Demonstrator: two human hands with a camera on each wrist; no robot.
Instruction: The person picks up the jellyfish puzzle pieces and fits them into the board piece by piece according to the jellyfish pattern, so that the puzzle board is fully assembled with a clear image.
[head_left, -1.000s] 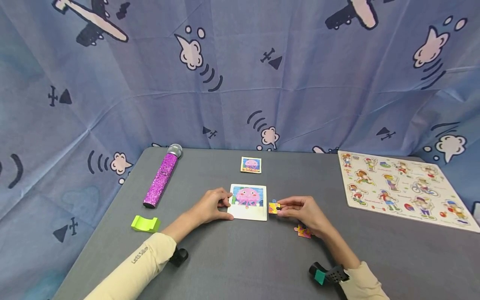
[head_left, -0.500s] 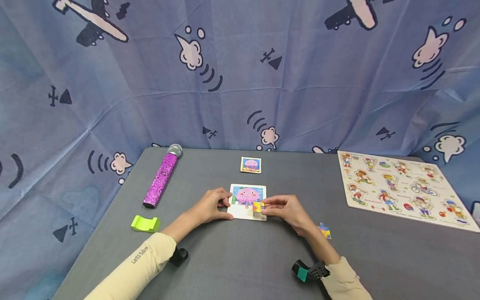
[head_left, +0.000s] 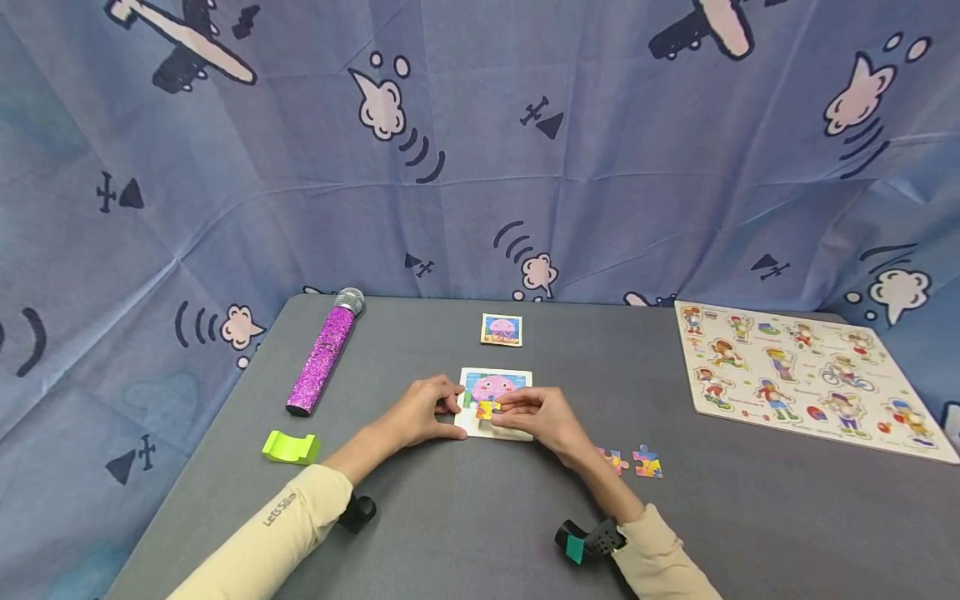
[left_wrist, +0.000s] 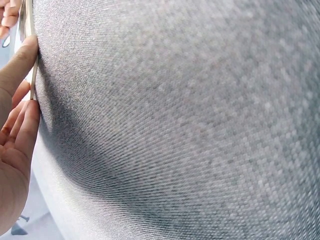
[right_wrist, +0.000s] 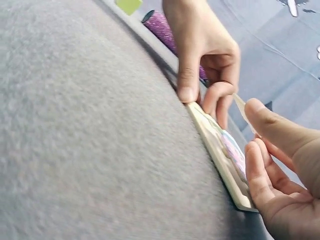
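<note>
A small white jigsaw board [head_left: 480, 431] with a pink jellyfish picture in its upper part lies on the grey table. My left hand [head_left: 423, 412] holds its left edge between thumb and fingers; the right wrist view shows the left thumb [right_wrist: 187, 94] at the board's corner. Between thumb and fingertips my right hand [head_left: 546, 421] pinches a yellow and pink jigsaw piece [head_left: 487, 409], over the lower left part of the board. In the right wrist view that piece is tilted, seen nearly edge-on. Right fingers hide part of the picture.
Two loose jigsaw pieces, one [head_left: 647, 462] whole in view and one [head_left: 616, 461] partly behind the right forearm, lie to the right. A jellyfish picture card [head_left: 502, 330] lies behind the board. A purple microphone [head_left: 322, 358] and green block [head_left: 291, 448] are left, a large figure board [head_left: 812, 367] right.
My right hand has carried the jigsaw piece leftward from beside the board to over its lower left part. Its forearm has uncovered the loose pieces on the right. The left hand has stayed still.
</note>
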